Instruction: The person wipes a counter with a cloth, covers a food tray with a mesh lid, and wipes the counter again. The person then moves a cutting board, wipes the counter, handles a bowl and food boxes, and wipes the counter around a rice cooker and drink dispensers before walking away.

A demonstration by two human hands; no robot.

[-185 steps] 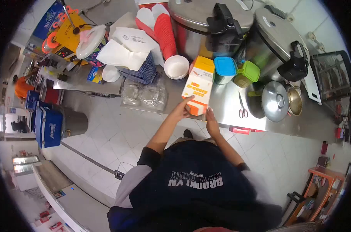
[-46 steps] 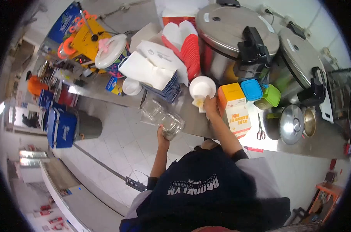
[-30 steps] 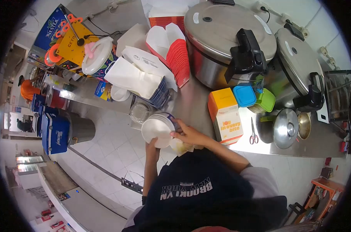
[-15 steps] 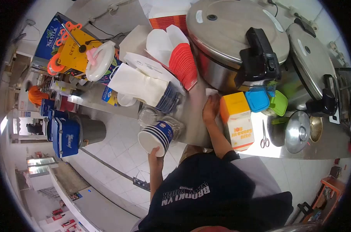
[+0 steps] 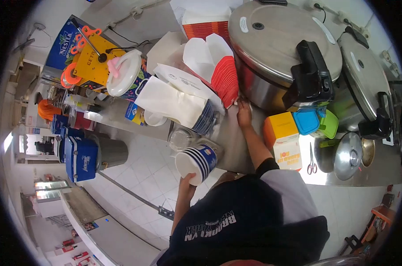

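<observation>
The steel counter (image 5: 231, 138) runs across the scene, with the large cooker (image 5: 281, 42) on its far side. Left of that stands the stack of red cartons (image 5: 226, 80); nearer and right, the orange-and-white carton (image 5: 283, 141). The nested paper cups (image 5: 198, 160) hang tilted at the counter's near edge, mouths toward the near left. They should be light, smooth, steady as a stack but easily dented; the sidewall below the rims looks the best hold. The left hand (image 5: 187, 186) grips them at the mouth end. The right hand (image 5: 244, 115) reaches far, between the red stack and the cooker, over something pale, perhaps a cloth, too small to be sure. Half a second ago it was nearer, closer to the orange-and-white carton; the cups stay in the left hand.
</observation>
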